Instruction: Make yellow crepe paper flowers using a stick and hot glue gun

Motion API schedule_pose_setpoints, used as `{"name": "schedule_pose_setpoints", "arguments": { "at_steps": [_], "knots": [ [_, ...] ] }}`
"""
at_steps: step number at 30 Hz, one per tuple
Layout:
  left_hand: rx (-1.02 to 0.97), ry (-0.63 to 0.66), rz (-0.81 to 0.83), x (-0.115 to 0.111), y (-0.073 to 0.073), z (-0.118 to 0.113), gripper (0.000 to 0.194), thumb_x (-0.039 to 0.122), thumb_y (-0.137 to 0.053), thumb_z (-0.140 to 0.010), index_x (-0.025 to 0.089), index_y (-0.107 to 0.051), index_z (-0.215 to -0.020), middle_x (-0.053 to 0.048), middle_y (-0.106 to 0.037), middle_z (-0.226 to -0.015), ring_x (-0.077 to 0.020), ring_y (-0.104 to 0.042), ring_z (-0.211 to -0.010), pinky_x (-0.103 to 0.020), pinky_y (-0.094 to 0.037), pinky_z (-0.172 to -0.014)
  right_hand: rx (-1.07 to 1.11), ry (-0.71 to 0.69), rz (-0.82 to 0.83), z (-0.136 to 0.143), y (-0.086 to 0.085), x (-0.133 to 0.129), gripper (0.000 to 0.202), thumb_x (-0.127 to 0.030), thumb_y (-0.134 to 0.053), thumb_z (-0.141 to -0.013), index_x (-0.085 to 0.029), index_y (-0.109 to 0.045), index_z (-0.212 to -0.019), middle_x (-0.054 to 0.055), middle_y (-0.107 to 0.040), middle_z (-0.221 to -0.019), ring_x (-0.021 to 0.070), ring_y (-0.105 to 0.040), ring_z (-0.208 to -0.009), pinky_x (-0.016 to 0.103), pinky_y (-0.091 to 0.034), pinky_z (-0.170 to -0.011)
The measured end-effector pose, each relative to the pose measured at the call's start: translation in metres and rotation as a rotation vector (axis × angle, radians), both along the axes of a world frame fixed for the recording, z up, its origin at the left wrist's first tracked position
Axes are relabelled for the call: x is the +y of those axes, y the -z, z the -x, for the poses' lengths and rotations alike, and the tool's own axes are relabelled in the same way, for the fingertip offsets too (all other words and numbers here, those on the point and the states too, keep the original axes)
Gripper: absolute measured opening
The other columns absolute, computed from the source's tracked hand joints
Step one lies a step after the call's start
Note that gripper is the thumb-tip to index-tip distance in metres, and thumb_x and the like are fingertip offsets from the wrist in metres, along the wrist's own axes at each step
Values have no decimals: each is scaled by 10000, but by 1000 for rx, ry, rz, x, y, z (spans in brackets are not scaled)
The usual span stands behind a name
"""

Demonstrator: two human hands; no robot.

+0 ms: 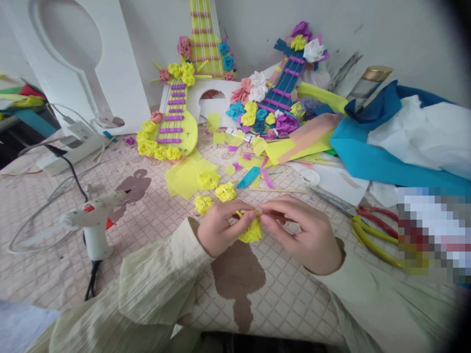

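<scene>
Between my hands, near the middle of the table, is a yellow paper flower (251,231) with its petals hanging down. My left hand (225,225) is closed on it, thumb and fingers pinching its upper end. The thumb and fingertips of my right hand (303,230) meet at the flower's top right edge, in a pinch; whatever lies between them is too small to make out. Just beyond my left hand lie three finished-looking yellow flowers (225,191), beside flat yellow paper sheets (180,175).
A white glue gun (96,220) with cables stands at left, near a power strip (73,149). Scissors (346,206) and yellow-handled pliers (371,242) lie at right. Flower-covered paper instruments (189,130) and blue crepe paper (368,152) are at the back.
</scene>
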State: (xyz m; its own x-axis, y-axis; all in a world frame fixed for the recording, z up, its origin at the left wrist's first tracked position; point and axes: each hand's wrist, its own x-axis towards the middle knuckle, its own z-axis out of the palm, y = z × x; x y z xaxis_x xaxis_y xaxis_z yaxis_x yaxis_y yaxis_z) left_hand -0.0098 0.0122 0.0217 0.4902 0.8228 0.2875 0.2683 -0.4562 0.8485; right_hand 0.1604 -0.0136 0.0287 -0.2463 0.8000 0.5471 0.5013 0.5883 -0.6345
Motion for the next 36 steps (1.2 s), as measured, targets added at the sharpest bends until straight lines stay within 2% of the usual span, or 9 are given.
{"name": "schedule_pose_setpoints", "arguments": {
  "at_steps": [5, 10, 14, 21, 24, 31, 36],
  "knots": [
    [24, 10, -2, -1, -1, 0, 244, 246, -455, -847, 97, -645, -807, -104, -680, -801, -145, -610, -708, -253, -492, -635, -56, 22, -23, 0, 3, 0, 67, -170, -546, -791, -182, -599, -832, 18, -624, -705, 99, -528, -564, 240, -478, -538],
    [16, 28, 63, -3, 0, 0, 232, 258, -473, -843, 116, -649, -889, -94, -674, -847, -149, -607, -752, -252, -496, -648, -58, 63, -33, 1, 4, 0, 84, -162, -542, -784, -190, -594, -845, 12, -636, -710, 105, -555, -588, 237, -477, -544],
    [19, -34, 104, -3, -1, -2, 193, 252, -528, -806, 110, -643, -870, -81, -670, -804, -133, -599, -699, -216, -485, -585, -52, 99, -50, 1, 4, 0, 81, -152, -550, -772, -187, -593, -831, 14, -640, -709, 107, -567, -604, 231, -475, -541],
    [58, -45, 46, -3, -1, -2, 174, 244, -517, -801, 114, -623, -846, -70, -658, -772, -142, -586, -697, -259, -485, -643, -34, 128, -10, 1, 4, 1, 79, -150, -564, -758, -172, -599, -825, 21, -641, -736, 105, -565, -627, 236, -478, -577],
    [62, -56, 59, -4, 0, -2, 181, 250, -509, -804, 114, -616, -855, -67, -653, -760, -145, -586, -687, -261, -485, -623, -20, 130, -4, 2, 3, 0, 75, -136, -566, -751, -165, -600, -810, 21, -636, -741, 102, -557, -632, 235, -475, -588],
    [88, -93, -15, -5, 0, -4, 156, 232, -526, -792, 125, -619, -856, -65, -661, -770, -148, -596, -689, -273, -488, -636, 16, 146, 169, 4, 2, -1, 120, -128, -588, -714, -171, -613, -824, 0, -607, -710, 93, -544, -620, 208, -477, -565],
    [42, -89, -64, -5, -1, -4, 131, 228, -516, -811, 136, -609, -812, -56, -667, -766, -133, -602, -682, -238, -485, -598, 33, 130, 226, 2, 0, -1, 165, -133, -594, -709, -166, -616, -870, 2, -600, -721, 90, -551, -630, 191, -477, -546]
  ]
}}
